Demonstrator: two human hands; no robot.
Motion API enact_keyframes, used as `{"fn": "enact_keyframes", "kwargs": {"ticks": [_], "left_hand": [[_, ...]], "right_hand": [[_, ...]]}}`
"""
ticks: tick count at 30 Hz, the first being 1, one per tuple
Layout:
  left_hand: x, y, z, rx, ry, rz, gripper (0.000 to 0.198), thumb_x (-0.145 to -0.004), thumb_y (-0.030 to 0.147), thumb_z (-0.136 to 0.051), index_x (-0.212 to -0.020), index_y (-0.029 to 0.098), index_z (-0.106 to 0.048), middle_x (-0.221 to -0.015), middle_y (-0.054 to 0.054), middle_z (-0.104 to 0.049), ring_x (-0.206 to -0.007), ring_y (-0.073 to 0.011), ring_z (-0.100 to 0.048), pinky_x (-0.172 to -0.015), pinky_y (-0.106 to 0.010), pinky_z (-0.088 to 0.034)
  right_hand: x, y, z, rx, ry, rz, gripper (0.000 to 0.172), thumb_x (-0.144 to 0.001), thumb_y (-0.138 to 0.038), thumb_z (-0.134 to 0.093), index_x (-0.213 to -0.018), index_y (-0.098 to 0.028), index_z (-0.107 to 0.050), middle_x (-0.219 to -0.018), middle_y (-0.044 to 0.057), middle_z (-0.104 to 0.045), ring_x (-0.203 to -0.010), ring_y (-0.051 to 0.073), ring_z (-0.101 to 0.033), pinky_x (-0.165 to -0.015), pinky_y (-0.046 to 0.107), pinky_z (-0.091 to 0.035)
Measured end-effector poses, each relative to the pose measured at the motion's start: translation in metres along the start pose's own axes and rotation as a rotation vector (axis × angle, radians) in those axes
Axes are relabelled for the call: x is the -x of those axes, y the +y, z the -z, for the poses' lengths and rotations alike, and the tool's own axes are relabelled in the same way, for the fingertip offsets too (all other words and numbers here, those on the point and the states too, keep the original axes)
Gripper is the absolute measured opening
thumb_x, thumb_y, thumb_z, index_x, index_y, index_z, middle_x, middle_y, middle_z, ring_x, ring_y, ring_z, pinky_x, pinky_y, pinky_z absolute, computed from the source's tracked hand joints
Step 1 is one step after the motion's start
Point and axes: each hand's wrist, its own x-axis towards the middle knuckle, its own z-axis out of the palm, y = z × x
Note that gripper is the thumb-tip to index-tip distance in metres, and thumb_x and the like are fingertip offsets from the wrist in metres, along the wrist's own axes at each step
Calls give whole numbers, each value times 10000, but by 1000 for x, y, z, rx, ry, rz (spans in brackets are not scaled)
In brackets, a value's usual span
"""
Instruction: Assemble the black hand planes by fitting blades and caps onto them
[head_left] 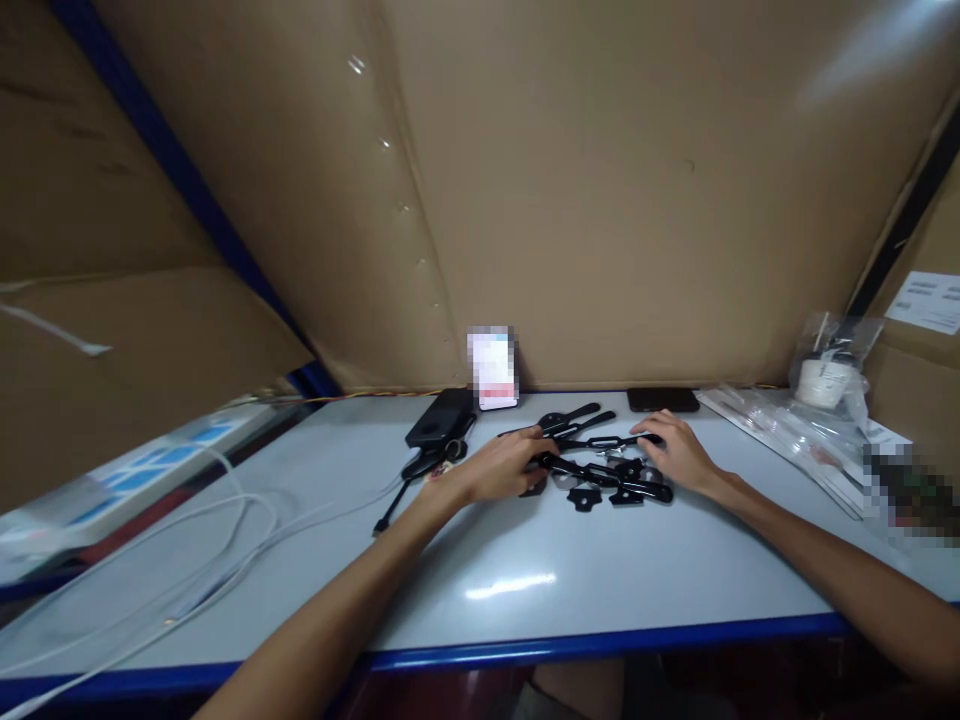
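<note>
In the head view a long black slotted bar (604, 442) spans the gap between my two hands. My left hand (511, 466) has its fingers curled over the bar's left end. At its right end my right hand (673, 452) pinches it between thumb and fingers. A second, thicker black bar (607, 475) lies in front, its left end by my left fingertips. Small black notched plates (583, 499) lie around and under it, some partly hidden. Behind my left hand rest more black handle-like pieces (581, 413), overlapping one another.
A lit phone (496, 370) leans on the cardboard wall beside a black box-shaped device (441, 418). Another dark phone (663, 400) lies at the back. White cables (240, 560) and a power strip (150, 475) occupy the left; plastic bags (795, 435) and a white cup-like container (823, 382) the right.
</note>
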Motion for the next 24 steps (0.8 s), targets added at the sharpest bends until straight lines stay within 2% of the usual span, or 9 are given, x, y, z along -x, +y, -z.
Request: {"fn": "enact_keyframes", "kwargs": {"ticks": [3, 7, 12, 17, 24], "left_hand": [[-1, 0, 2, 9, -27, 18, 493, -772, 153, -537, -1229, 248, -695, -1104, -76, -688, -946, -259, -685, -783, -329, -507], [-1, -2, 2, 38, -16, 28, 427, -812, 166, -539, -1195, 266, -700, -999, -55, -729, -867, -251, -686, -734, -316, -484], [-1, -2, 3, 48, -8, 27, 357, -799, 181, -565, -1113, 269, -709, -908, -30, -732, -824, -242, -680, -689, -299, -458], [-2, 4, 2, 49, 10, 23, 238, -828, 262, -606, -1044, 242, -704, -887, -39, -726, -805, -246, -669, -689, -311, -449], [-4, 10, -3, 56, 29, 54, 202, -838, 287, -630, -1017, 222, -699, -849, -40, -702, -785, -248, -655, -669, -313, -431]], "right_hand": [[2, -6, -1, 19, -45, 90, 311, -963, -180, -587, -1212, -247, -760, -1187, 106, -705, -1124, 274, -599, -1007, 500, -496], [5, -8, -6, 52, -145, 167, 330, -995, -218, -574, -1266, -288, -749, -1322, 123, -672, -1257, 293, -567, -1064, 553, -468], [3, -3, -4, 43, -110, 123, 245, -972, -221, -592, -1063, -245, -818, -1241, 122, -716, -1219, 296, -602, -1045, 535, -497], [2, -1, -1, 32, -90, 64, 221, -962, -219, -589, -924, -218, -807, -1173, 123, -728, -1165, 295, -619, -1007, 509, -510], [-2, 7, -2, 35, 40, 19, 228, -960, -212, -570, -899, -213, -789, -1092, 114, -732, -1072, 281, -623, -946, 476, -520]]}}
